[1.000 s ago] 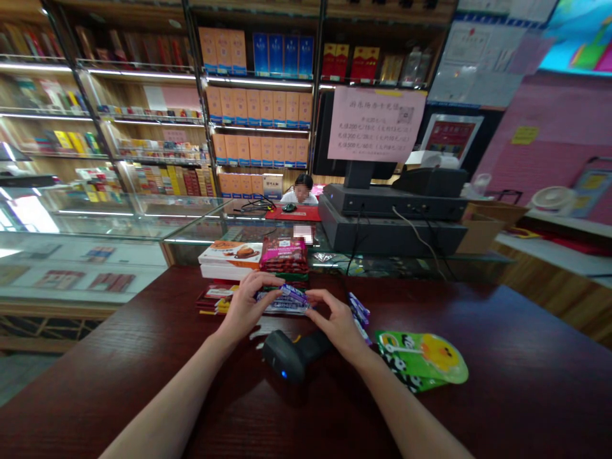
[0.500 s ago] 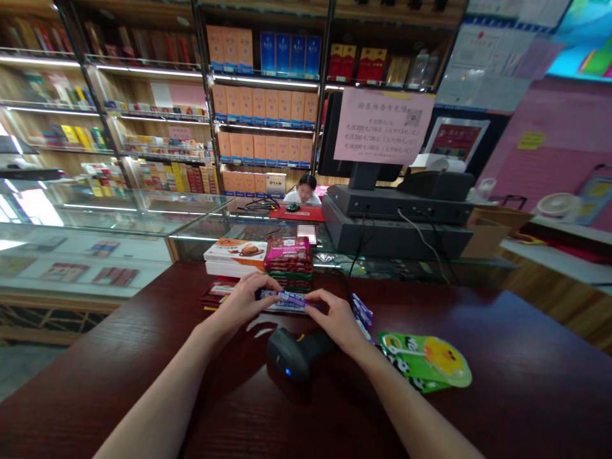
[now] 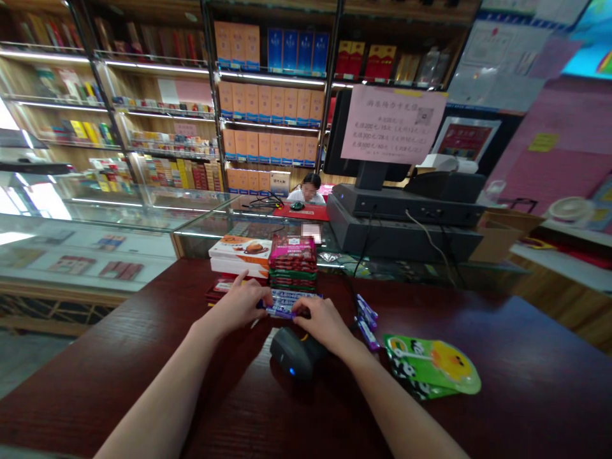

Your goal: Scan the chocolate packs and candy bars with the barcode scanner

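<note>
My left hand [image 3: 243, 301] and my right hand [image 3: 324, 320] pinch a slim purple stick packet [image 3: 280, 313] at its two ends. It lies along the near side of a row of similar blue-and-white packets [image 3: 299, 296] on the counter. Just behind the row rises a stack of red, brown and green snack packs [image 3: 292, 258]. To its left a white-and-orange box [image 3: 239, 264] rests on red packs. A black barcode scanner [image 3: 289, 352] with a blue light sits below my hands, its handle partly hidden by my right hand.
Several loose purple packets [image 3: 367, 315] lie right of my right wrist. Beyond them is a green pouch [image 3: 430, 366] with a yellow duck picture. A monitor with a pink notice [image 3: 392, 124] stands behind. Past the glass counter, a person [image 3: 308, 190] is partly visible.
Both hands have moved slightly nearer with the purple packet, setting it against the front of the row. More of the row behind now shows. The view has shifted a little.
</note>
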Available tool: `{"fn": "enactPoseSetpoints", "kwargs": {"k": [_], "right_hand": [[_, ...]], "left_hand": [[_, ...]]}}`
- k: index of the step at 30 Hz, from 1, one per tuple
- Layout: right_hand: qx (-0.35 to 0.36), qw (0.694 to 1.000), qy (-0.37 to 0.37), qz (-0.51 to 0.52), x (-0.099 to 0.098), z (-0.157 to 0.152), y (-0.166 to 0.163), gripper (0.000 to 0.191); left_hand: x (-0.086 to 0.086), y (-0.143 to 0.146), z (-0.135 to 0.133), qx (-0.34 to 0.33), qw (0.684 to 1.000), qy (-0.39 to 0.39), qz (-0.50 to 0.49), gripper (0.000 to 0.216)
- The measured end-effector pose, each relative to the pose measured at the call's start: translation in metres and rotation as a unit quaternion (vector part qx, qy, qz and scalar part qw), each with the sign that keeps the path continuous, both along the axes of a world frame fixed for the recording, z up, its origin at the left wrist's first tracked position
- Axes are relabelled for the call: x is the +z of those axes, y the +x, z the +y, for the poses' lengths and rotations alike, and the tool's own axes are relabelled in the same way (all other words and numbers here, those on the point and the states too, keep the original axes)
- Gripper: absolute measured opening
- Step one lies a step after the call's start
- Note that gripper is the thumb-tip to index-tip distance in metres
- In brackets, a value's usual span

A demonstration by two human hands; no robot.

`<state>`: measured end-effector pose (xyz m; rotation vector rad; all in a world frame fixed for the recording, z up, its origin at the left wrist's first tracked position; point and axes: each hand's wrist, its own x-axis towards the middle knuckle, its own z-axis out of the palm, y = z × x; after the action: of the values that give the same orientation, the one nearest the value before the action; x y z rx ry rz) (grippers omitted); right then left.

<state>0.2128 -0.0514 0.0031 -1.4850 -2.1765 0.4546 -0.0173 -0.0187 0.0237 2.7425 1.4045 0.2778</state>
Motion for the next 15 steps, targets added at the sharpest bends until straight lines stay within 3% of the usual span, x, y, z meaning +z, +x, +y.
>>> {"fn": "enactPoseSetpoints", "kwargs": {"k": [4,15], "right_hand": [[-0.005,0.998,0.000,-0.057,0.0005,-0.0003,-0.0017,0.013],[0.005,0.997,0.008,-0.078,-0.0011,-0.0012,-0.0032,0.011]], "left_hand": [[-0.0034,0.0050,-0.0024,0.008,0.999,-0.008,0.030,0.015],[-0.0069,0.0067,-0.0049,0.000,1.000,0.007,0.004,0.014]]}}
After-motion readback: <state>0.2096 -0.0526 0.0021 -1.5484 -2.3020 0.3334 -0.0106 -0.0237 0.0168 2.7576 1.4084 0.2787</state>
